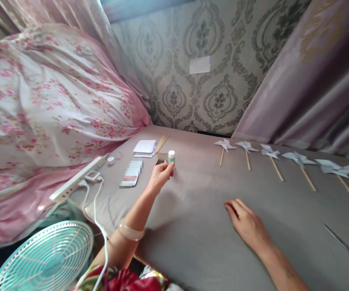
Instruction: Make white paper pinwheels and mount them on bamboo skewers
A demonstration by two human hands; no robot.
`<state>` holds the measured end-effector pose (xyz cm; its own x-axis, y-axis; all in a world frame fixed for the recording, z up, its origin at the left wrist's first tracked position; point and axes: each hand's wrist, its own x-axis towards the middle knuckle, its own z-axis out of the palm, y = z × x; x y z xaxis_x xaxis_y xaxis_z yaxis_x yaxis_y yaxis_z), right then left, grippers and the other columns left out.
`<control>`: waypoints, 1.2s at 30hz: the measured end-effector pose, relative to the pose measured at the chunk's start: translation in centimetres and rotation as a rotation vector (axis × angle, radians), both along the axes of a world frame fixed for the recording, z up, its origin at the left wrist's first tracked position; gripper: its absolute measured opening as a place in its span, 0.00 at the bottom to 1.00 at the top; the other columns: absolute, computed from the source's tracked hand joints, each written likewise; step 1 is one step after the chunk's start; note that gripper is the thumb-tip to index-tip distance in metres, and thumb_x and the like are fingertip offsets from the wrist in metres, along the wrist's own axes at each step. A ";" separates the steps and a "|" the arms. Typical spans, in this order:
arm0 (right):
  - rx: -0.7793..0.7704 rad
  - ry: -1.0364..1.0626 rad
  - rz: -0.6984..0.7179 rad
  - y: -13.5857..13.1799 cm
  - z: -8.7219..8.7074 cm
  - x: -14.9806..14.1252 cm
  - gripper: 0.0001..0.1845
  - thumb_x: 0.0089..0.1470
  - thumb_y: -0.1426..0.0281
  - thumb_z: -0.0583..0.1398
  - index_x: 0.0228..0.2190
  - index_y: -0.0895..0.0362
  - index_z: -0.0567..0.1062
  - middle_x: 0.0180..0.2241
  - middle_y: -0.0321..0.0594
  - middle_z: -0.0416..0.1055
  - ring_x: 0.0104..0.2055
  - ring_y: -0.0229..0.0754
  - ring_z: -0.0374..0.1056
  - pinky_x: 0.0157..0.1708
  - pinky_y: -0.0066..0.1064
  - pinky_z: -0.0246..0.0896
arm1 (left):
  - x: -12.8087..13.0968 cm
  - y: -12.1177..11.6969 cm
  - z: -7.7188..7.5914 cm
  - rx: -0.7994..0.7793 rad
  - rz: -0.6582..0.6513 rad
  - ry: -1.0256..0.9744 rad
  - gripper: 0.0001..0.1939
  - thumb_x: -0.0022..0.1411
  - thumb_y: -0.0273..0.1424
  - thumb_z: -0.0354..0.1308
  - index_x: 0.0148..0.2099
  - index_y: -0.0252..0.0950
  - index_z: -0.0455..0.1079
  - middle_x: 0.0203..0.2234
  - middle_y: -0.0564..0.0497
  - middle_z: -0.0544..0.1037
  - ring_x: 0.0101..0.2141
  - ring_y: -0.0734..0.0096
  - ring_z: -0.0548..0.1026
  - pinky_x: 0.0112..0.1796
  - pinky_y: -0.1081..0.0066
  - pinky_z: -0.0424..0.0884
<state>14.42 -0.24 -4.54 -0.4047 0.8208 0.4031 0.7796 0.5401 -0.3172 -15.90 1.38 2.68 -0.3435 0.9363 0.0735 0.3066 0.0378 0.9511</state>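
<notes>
My left hand (161,175) reaches forward over the grey mattress (192,226) and its fingers close around a small white bottle with a green cap (171,157). A small box (161,159) stands right beside the bottle. My right hand (244,221) lies flat on the mattress, fingers together and stretched out, holding nothing. Several white paper pinwheels on wooden sticks (247,150) lie in a row to the right, beyond my right hand.
A stack of white paper (144,148) and loose wooden sticks (161,142) lie at the back. A phone (131,174), a power strip (77,180) with cables, a pink floral quilt (41,113) and a teal fan (45,258) are on the left. Scissors (345,246) lie at the right.
</notes>
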 end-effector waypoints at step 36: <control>-0.050 0.048 -0.019 0.3 0.0 -0.1 0.15 0.62 0.62 0.48 0.33 0.53 0.71 0.30 0.38 0.72 0.32 0.41 0.72 0.32 0.30 0.63 | -18.9 12.0 -3.2 -0.320 -0.023 1.007 0.18 0.64 0.37 0.54 0.53 0.36 0.65 0.50 0.44 0.70 0.45 0.63 0.72 0.44 0.57 0.71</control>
<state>14.31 0.01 -4.54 -0.3705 0.8475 0.3802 0.7727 0.5083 -0.3802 -34.81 13.37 -0.47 -0.2433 0.9679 0.0634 0.9524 0.2260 0.2044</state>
